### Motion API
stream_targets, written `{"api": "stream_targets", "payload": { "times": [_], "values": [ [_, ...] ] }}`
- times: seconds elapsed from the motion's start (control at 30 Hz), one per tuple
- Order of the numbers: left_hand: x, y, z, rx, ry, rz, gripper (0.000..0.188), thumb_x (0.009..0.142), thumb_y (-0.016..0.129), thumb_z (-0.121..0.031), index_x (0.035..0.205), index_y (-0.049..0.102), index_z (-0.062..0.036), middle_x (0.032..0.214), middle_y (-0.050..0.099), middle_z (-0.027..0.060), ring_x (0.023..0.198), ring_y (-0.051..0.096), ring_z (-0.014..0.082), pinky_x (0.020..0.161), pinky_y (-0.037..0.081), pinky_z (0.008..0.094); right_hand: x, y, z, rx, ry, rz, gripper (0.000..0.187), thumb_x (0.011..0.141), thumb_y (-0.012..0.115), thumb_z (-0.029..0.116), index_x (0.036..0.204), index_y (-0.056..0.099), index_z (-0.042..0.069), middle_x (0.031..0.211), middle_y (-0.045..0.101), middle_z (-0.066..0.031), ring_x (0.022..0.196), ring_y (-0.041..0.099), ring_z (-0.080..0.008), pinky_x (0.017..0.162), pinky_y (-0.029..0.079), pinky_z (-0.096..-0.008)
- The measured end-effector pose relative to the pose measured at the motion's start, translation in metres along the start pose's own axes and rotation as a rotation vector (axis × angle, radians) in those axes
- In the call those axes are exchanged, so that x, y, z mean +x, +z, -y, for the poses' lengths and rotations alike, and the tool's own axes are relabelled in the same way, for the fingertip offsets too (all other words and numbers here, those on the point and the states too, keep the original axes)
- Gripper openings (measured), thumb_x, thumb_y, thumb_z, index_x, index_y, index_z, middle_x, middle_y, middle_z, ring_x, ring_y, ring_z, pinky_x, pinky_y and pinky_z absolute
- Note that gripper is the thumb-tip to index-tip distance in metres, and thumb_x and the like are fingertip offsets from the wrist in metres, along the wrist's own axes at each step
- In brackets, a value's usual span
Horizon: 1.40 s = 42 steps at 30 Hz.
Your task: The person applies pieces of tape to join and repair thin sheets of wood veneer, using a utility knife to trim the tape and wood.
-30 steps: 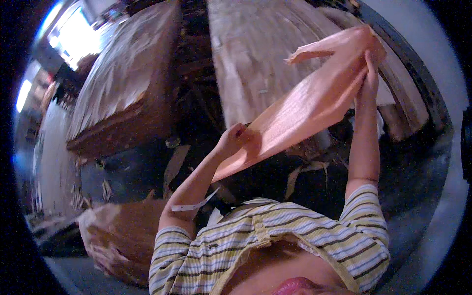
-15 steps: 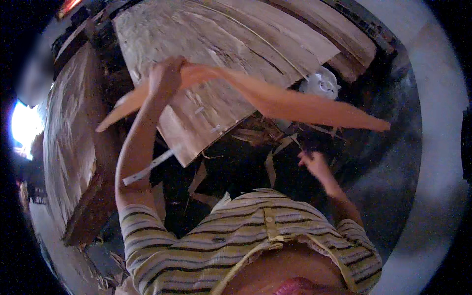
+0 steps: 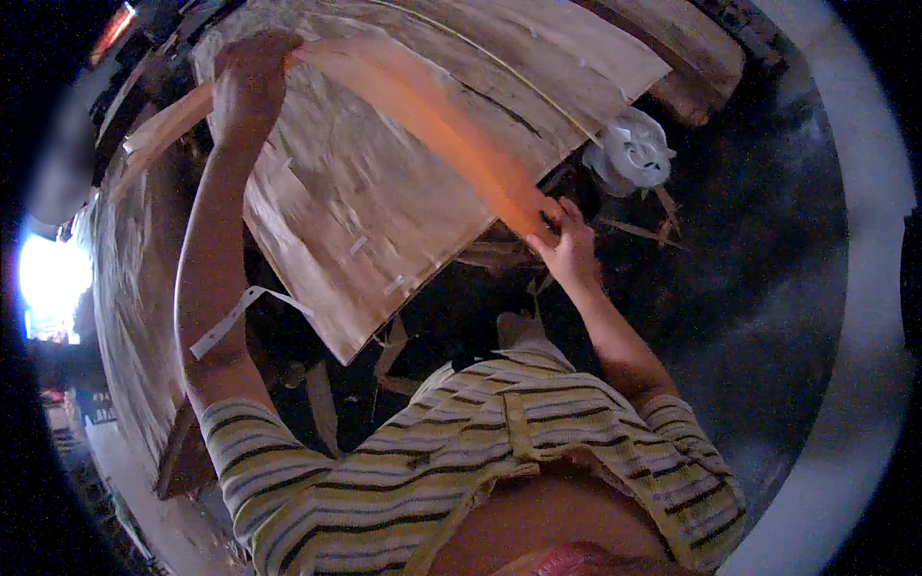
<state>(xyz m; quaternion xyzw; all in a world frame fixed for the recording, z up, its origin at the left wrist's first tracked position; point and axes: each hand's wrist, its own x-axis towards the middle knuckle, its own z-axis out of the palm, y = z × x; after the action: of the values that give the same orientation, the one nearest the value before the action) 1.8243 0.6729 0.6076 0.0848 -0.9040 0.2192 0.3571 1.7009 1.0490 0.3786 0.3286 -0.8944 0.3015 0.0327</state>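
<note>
From where I stand, a broad, layered stack of pale brown wood veneer sheets [image 3: 355, 202] takes up the middle of the room. Slanting across it, held by both hands, is a long, thin, orange-tan veneer sheet [image 3: 432, 125]. The person's left hand [image 3: 252, 86] grips this sheet over the stack's far left part, and a narrow end sticks out past the fist, leftward of the stack. The right hand [image 3: 573, 252], at the stack's near right edge, has its fingers closed on the sheet's other end.

As for how things stand, plenty of sheets already lie piled in the stack; this orange-tan one is pulled out lengthwise but is not lying loose or flat there. Whether its middle touches the stack I cannot tell.

A crumpled, whitish plastic bag [image 3: 629, 154] sits just right of the stack, and a thin yellowish cord [image 3: 490, 60] runs over the stack's top. Left of the stack stands a second, rough-surfaced veneer pile [image 3: 139, 307]. Thin brown scrap strips [image 3: 322, 398] lie on the near side of the stack.
</note>
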Motion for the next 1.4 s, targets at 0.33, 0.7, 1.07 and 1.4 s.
{"api": "stream_targets", "payload": {
  "times": [0.33,0.7,1.07,1.4],
  "values": [
    [0.149,0.047,-0.003,0.096,-0.032,-0.044,0.022,0.069,0.053,-0.005,0.088,0.057,-0.0154,0.1,0.054,0.0003,0.098,0.048,0.0199,0.085,0.033,0.0362,0.123,0.066,-0.065,0.07,-0.322,0.095,0.051,0.063,0.066,0.022,0.107,0.045,0.009,0.112,0.045,-0.0086,0.092,0.049,-0.0238,0.076,0.033,-0.0374],
    [0.084,0.168,0.09,0.205,-0.095,-0.131,0.026,0.066,0.056,-0.005,0.089,0.058,-0.0179,0.11,0.047,0.0011,0.103,0.044,0.0219,0.087,0.032,0.039,0.122,0.083,-0.011,0.236,-0.36,-0.019,0.059,0.058,0.07,0.039,0.101,0.044,0.007,0.103,0.048,-0.0169,0.079,0.052,-0.0353,0.062,0.041,-0.0462],
    [-0.089,0.34,0.049,-1.258,-1.475,0.169,0.02,0.074,0.055,-0.019,0.093,0.054,-0.0126,0.091,0.05,0.0041,0.082,0.048,0.0181,0.068,0.038,0.0345,0.123,0.126,0.0,-0.057,-0.367,0.288,0.033,0.058,0.066,0.02,0.086,0.054,0.009,0.095,0.049,-0.0126,0.083,0.05,-0.0296,0.078,0.034,-0.0416],
    [-0.128,0.311,-0.149,-1.52,-1.416,0.437,0.024,0.08,0.051,-0.025,0.096,0.048,-0.0072,0.077,0.054,0.0049,0.065,0.054,0.0127,0.056,0.044,0.0313,0.109,0.135,0.013,-0.144,-0.337,0.545,0.028,0.063,0.065,0.028,0.079,0.054,0.008,0.074,0.054,-0.01,0.072,0.053,-0.028,0.08,0.033,-0.0423]
  ]
}}
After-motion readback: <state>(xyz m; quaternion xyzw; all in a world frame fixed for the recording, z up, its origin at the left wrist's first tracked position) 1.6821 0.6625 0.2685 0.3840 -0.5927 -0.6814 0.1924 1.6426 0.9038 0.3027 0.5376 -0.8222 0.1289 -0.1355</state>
